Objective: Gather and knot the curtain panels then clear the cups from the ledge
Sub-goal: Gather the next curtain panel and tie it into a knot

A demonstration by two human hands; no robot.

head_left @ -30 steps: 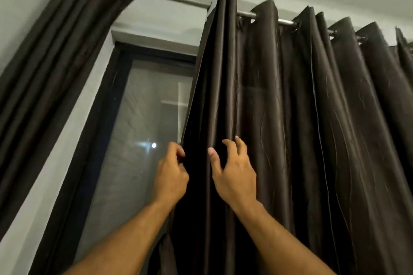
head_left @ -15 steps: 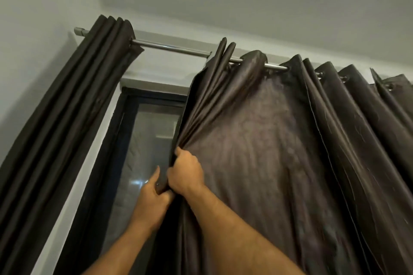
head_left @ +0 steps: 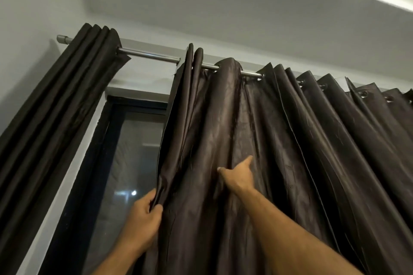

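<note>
A dark brown curtain panel (head_left: 290, 140) hangs in folds from a metal rod (head_left: 149, 54) across the right of the window. My left hand (head_left: 143, 219) pinches the panel's gathered left edge between thumb and fingers. My right hand (head_left: 239, 174) reaches higher and to the right, its fingers tucked into a fold of the same panel; their grip is partly hidden by cloth. A second dark panel (head_left: 67, 107) hangs bunched at the rod's left end. No cups or ledge are in view.
A dark-framed window (head_left: 134, 152) with a reflected light spot shows between the two panels. White wall lies to the left, and a grey ceiling with a bright strip at the upper right.
My right hand has let go of the bunched left edge and moved up and right into a fold. My left hand now holds the edge alone. The view has tilted further up.
</note>
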